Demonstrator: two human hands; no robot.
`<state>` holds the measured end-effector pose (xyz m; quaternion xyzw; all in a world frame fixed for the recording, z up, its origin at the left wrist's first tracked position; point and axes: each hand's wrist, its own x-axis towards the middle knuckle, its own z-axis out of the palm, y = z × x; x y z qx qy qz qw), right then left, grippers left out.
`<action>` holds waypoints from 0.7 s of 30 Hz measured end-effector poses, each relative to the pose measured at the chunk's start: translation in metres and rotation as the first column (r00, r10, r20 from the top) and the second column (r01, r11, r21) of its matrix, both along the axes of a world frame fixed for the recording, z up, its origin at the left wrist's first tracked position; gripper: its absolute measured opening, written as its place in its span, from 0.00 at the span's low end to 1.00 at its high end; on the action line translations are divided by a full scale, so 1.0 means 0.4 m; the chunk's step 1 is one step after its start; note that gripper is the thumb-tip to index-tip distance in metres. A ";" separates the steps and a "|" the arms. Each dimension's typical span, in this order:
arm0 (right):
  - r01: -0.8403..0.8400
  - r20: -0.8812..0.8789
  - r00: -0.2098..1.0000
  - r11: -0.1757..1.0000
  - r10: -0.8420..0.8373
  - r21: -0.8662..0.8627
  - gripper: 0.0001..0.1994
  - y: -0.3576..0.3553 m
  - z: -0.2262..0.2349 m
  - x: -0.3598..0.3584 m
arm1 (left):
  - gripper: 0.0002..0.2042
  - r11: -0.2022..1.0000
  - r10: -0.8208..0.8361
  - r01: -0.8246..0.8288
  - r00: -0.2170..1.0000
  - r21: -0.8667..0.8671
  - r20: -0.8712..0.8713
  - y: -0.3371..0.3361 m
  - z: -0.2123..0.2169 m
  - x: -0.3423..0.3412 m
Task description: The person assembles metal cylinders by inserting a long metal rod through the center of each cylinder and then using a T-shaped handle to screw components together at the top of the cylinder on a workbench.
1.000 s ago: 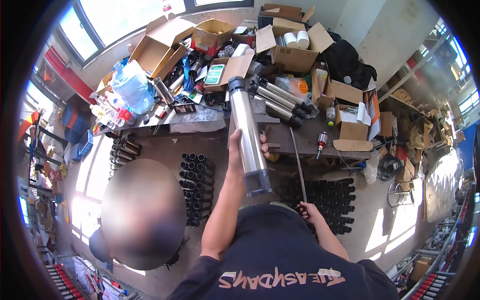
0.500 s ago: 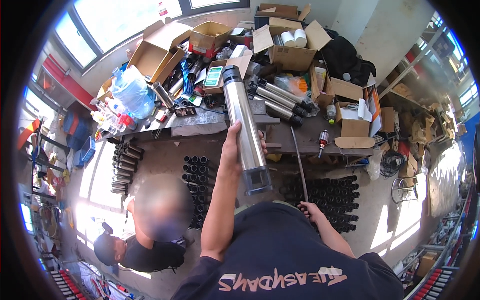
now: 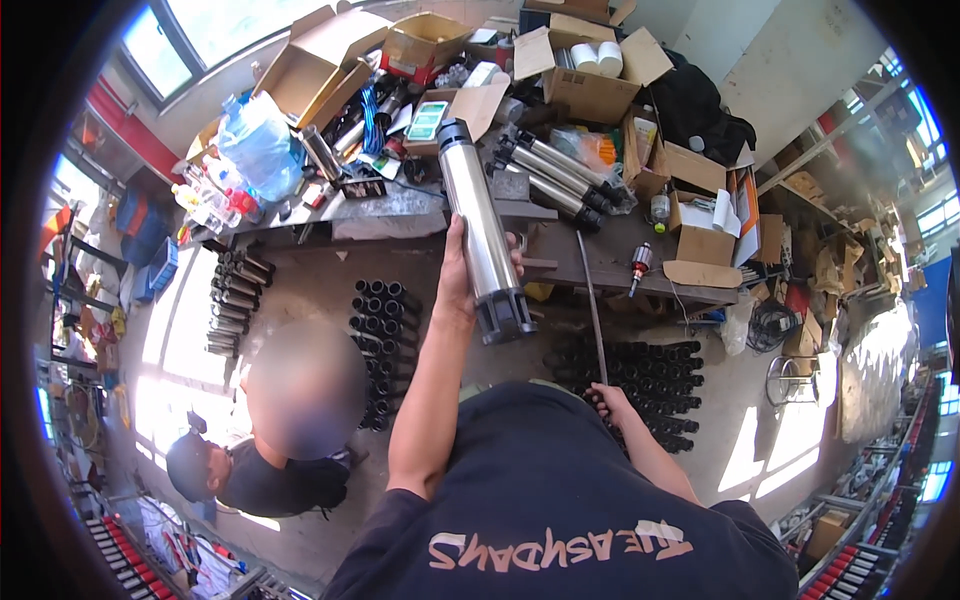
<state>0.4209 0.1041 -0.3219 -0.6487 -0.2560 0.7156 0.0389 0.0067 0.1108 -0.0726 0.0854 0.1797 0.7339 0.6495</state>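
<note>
Cluttered workbench (image 3: 612,258) beyond two closed grips: silvery cylinder (image 3: 476,225) in left hand (image 3: 456,278), thin rod (image 3: 592,305) in right hand (image 3: 611,402)

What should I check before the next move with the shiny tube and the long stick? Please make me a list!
1. Left grip wrapped around the silver cylinder: ok.
2. Right grip closed around the thin rod, near its lower end: ok.
3. Cylinder and rod apart: ok, there is a gap between them.
4. Rod's far end off the workbench: cannot tell; it overlaps the bench in this view.
5. Bench tidy: not ok; boxes, bottles and loose parts crowd it.
6. Cylinder's inside: cannot tell; its metal wall hides it.
</note>
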 end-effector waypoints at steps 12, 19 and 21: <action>0.021 0.116 0.992 0.973 -0.049 0.231 0.19 -0.043 0.002 -0.038 | 0.37 0.990 0.037 -0.049 0.995 -0.134 -0.090 -0.060 0.062 -0.014; 0.046 0.213 0.966 0.903 -0.149 0.427 0.24 -0.093 0.014 -0.029 | 0.33 0.998 0.003 -0.012 0.991 0.061 0.134 -0.072 0.072 0.003; -0.005 0.242 0.962 0.874 -0.130 0.486 0.25 -0.084 -0.006 -0.026 | 0.34 0.997 0.010 -0.020 0.991 0.077 0.131 -0.073 0.073 0.005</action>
